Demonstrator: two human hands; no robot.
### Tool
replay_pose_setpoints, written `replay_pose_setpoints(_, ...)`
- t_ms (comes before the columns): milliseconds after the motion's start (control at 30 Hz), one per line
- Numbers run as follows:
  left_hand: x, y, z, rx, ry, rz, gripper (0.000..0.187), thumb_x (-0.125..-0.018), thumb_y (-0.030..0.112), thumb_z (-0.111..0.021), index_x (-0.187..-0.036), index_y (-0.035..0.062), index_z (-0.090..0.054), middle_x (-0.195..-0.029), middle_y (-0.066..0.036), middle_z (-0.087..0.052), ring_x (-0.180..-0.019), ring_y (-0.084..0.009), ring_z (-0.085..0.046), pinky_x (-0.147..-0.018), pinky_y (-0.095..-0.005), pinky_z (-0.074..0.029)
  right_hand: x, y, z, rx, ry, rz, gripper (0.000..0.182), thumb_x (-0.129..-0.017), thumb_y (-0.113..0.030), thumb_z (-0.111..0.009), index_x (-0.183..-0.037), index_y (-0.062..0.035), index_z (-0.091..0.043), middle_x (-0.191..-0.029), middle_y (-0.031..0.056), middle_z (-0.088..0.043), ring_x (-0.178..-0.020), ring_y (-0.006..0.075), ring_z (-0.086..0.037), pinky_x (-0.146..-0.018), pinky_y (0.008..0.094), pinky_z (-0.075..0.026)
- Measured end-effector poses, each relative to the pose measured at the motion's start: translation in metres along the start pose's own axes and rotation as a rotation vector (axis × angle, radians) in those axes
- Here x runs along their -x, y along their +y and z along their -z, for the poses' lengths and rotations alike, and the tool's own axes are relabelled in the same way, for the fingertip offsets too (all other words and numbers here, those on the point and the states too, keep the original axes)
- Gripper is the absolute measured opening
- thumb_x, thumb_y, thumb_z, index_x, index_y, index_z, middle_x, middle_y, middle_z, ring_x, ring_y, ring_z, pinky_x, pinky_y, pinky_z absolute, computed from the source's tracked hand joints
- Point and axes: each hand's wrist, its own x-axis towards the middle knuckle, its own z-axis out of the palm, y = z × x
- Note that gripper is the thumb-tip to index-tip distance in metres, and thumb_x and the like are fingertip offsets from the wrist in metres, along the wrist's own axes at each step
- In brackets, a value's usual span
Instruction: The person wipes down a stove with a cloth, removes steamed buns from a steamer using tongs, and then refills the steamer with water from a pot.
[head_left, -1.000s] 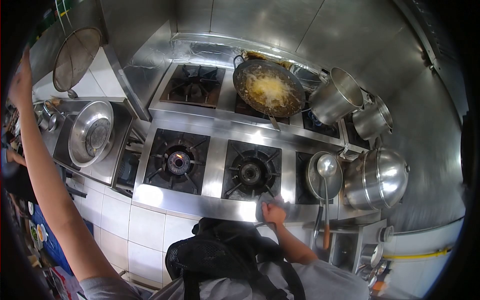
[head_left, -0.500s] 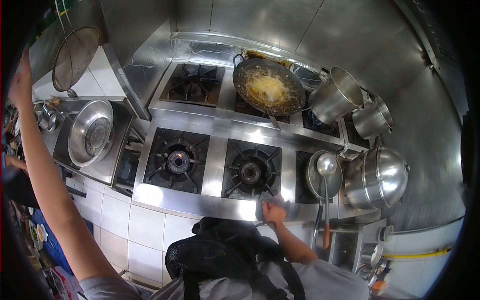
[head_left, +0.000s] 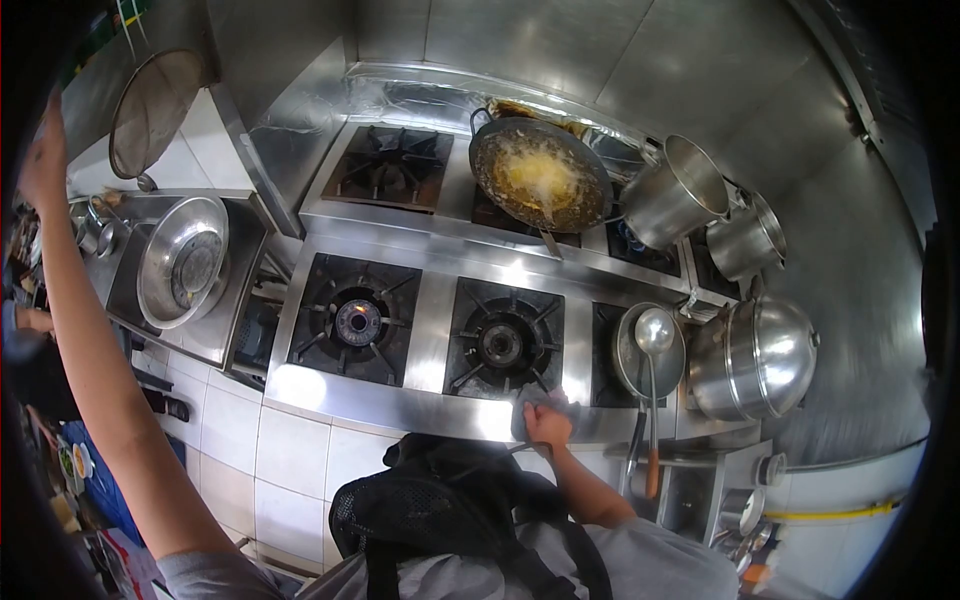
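Observation:
My right hand [head_left: 549, 426] is closed around a grey cloth [head_left: 520, 414] at the front edge of the steel stove [head_left: 427, 352]. To its right, a ladle [head_left: 655, 331] with a wooden handle lies across a small long-handled pan [head_left: 630, 352]. My left arm stretches up the far left side. At its end my left hand [head_left: 42, 165] is raised near the dark image border; one digit points upward, but the other fingers are cut off. Nearest to it hangs a round mesh strainer [head_left: 152, 112]. On the back row, a black wok [head_left: 492, 180] holds yellow food in bubbling oil.
A steel bowl [head_left: 158, 283] rests on the left counter. Two tall pots [head_left: 665, 205] stand at the back right, with a domed steel pot [head_left: 765, 358] in front. A small flame shows in the left front burner [head_left: 357, 321]. Another person's hand [head_left: 35, 320] is at far left.
My view has shifted very slightly. At far left, another person's dark shoe has come into sight on the tiles. My right hand stays on the cloth and my left stays raised.

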Motion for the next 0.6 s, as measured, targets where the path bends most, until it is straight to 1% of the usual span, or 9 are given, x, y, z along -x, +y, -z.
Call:
replay_pose_setpoints(67, 0.0, 0.012, 0.009, -0.011, 0.026, -0.008, 0.049, -0.105, 0.011, -0.039, -0.15, -0.007, -0.032, -0.152, -0.017, -0.042, -0.145, -0.0271, -0.034, -0.126, -0.0437, -0.019, 0.0, 0.001, 0.0, 0.0, -0.008, -0.002, 0.052, -0.093, -0.054, -0.056, -0.067, -0.0105, -0.065, -0.069, 0.0171, -0.067, -0.069, 0.0407, -0.067, -0.062, 0.0529, -0.05)
replay_pose_setpoints(100, 0.0, 0.018, 0.014, 0.084, 0.052, 0.052, 0.049, -0.104, 0.01, -0.04, -0.149, -0.0078, -0.033, -0.152, -0.018, -0.042, -0.145, -0.028, -0.033, -0.126, -0.0474, -0.017, -0.001, 0.001, -0.001, -0.008, -0.004, 0.004, 0.052, -0.094, -0.054, -0.056, -0.067, -0.0102, -0.065, -0.069, 0.0172, -0.067, -0.07, 0.0408, -0.067, -0.063, 0.0529, -0.05)
replay_pose_setpoints(167, 0.001, 0.021, 0.014, 0.178, 0.077, 0.11, 0.049, -0.103, 0.009, -0.041, -0.148, -0.0085, -0.034, -0.151, -0.019, -0.042, -0.145, -0.029, -0.033, -0.127, -0.051, -0.016, -0.002, 0.0, 0.001, -0.015, 0.0, 0.011, 0.053, -0.094, -0.054, -0.056, -0.067, -0.01, -0.065, -0.07, 0.0174, -0.067, -0.07, 0.0408, -0.067, -0.064, 0.0529, -0.05)
replay_pose_setpoints(200, 0.0, 0.021, 0.015, 0.053, 0.069, 0.064, 0.067, -0.087, -0.004, -0.038, -0.152, -0.0091, -0.024, -0.158, -0.019, -0.032, -0.149, -0.0269, -0.026, -0.126, -0.0414, -0.016, -0.001, 0.0, 0.002, -0.012, -0.01, 0.008, 0.053, -0.094, -0.054, -0.055, -0.068, -0.0098, -0.066, -0.071, 0.0179, -0.068, -0.071, 0.0411, -0.067, -0.064, 0.0529, -0.05)
replay_pose_setpoints(267, 0.0, 0.014, 0.011, -0.07, 0.061, 0.018, 0.088, -0.071, -0.018, -0.035, -0.156, -0.0096, -0.015, -0.165, -0.018, -0.022, -0.153, -0.0249, -0.02, -0.126, -0.0317, -0.015, -0.001, -0.001, 0.002, -0.009, -0.02, 0.003, 0.053, -0.094, -0.054, -0.055, -0.068, -0.0096, -0.067, -0.072, 0.0184, -0.068, -0.071, 0.0413, -0.067, -0.065, 0.053, -0.05)
replay_pose_setpoints(467, 0.0, 0.002, 0.007, -0.044, 0.011, 0.029, 0.084, -0.075, -0.014, -0.037, -0.156, -0.0094, -0.015, -0.164, -0.019, -0.022, -0.153, -0.0266, -0.019, -0.126, -0.0358, -0.014, 0.001, 0.004, -0.006, -0.027, 0.029, -0.006, 0.053, -0.096, -0.053, -0.052, -0.071, -0.0092, -0.069, -0.073, 0.0199, -0.069, -0.073, 0.0427, -0.068, -0.066, 0.0537, -0.051)
replay_pose_setpoints(600, 0.0, 0.0, 0.005, -0.029, 0.004, 0.036, 0.081, -0.078, -0.012, -0.039, -0.156, -0.0093, -0.015, -0.164, -0.019, -0.022, -0.153, -0.0277, -0.019, -0.126, -0.0385, -0.014, -0.001, 0.007, -0.01, -0.023, 0.051, 0.023, 0.053, -0.097, -0.052, -0.052, -0.072, -0.0096, -0.07, -0.073, 0.0202, -0.068, -0.071, 0.0432, -0.067, -0.065, 0.0542, -0.051)
